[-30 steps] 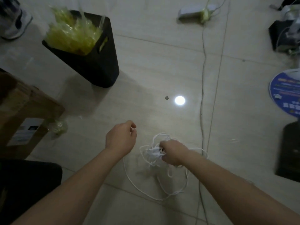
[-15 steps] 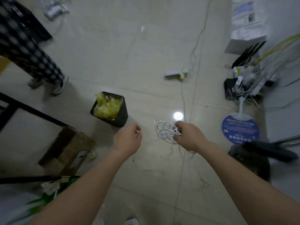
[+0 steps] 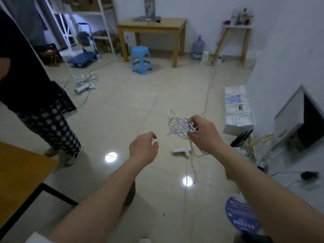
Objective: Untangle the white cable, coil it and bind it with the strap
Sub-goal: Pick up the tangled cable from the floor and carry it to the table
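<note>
Fingers of right hand grip tangled white cable; left hand seemingly empty, half-curled.

Two bare hands are in view: the left hand at 6 o'clock of centre and the right hand at 4 o'clock. One tangled white cable hangs from the right. One blue stool stands at 12 o'clock, one wooden table behind it. One water jug sits at 1 o'clock. Two round light reflections shine on the floor. One standing person is at 9 o'clock.
</note>
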